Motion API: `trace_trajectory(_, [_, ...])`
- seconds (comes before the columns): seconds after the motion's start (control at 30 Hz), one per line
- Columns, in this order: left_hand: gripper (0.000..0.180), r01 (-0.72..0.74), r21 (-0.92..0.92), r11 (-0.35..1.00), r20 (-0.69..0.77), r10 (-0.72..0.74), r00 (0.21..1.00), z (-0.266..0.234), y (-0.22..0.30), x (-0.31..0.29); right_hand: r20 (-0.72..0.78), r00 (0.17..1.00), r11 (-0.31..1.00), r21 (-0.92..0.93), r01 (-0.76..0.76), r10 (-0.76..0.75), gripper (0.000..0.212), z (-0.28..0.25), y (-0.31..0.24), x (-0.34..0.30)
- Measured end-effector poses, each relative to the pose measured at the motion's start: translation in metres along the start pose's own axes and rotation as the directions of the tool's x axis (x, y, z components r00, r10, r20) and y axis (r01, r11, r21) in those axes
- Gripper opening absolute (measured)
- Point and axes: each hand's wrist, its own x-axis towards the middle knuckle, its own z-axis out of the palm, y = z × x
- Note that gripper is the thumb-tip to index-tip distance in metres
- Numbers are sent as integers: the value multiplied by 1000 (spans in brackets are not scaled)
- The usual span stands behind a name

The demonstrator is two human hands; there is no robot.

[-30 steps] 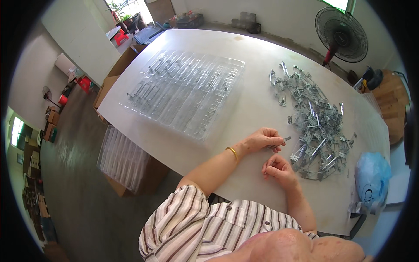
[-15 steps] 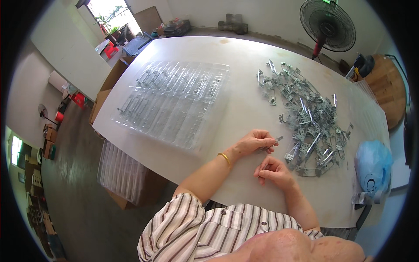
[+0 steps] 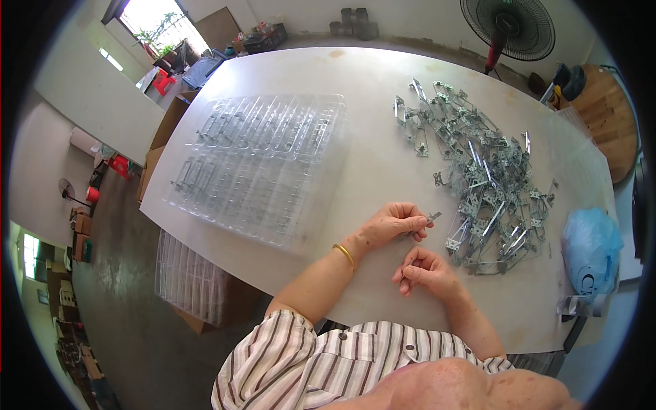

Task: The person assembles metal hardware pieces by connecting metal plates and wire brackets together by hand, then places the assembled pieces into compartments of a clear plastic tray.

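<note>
Metal clip [image 3: 429, 219] is sitting pinched between the thumb and fingertips of my left hand [image 3: 395, 222], its far end sticking out toward the pile [image 3: 482, 178], so I am judging that I am holding it by one end to keep the rest of it free. I am keeping that hand low over the table [image 3: 369, 164], with the bangle [image 3: 345, 255] on the wrist just behind it. My right hand [image 3: 422, 270] is resting just beside it, fingers curled in and thumb pressed to forefinger; I cannot tell whether anything small is caught in that pinch. Both hands are working close to the near edge of the pile, which looks handy for picking the next piece without reaching. The pile itself is lying loose and tangled on the bare tabletop to my right, stretching away toward the far side. To my left, well apart from the hands, clear plastic trays [image 3: 263, 160] are lying flat, moulded into rows of long narrow pockets; some pockets, mostly along the left side, are showing small metal parts, though the sheen is making the rest hard to read. More clear trays [image 3: 188, 277] are standing stacked below the table edge on a box. A blue bag [image 3: 591, 249] is sitting at the right end of the table, and a fan [image 3: 507, 27] is standing beyond the far edge.
</note>
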Motion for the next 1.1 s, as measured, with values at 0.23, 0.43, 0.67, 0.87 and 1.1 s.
trace_trajectory(0.23, [18, 0, 30, 1000, -26, 1, 1000, 2, 4, -2, -75, 993, 995, 43, 94, -90, 9, 3, 2, 1])
trace_trajectory(0.43, [24, -44, 46, 998, -30, 45, 999, 1, 1, 3, -196, 947, 967, -44, 250, -253, 5, 4, 5, 2])
trace_trajectory(0.67, [24, -39, 49, 998, 21, 38, 999, 4, 2, 3, -259, 773, 752, -535, 385, -580, 6, 12, 1, -6])
trace_trajectory(0.87, [23, -93, 38, 995, 102, 88, 991, 1, 4, -2, -233, 437, 422, -811, 406, -869, 8, 5, -34, 1])
trace_trajectory(1.1, [24, -81, -84, 993, 216, 98, 971, 5, 0, -2, -197, 548, 388, -885, 258, -813, 10, -1, -39, 10])
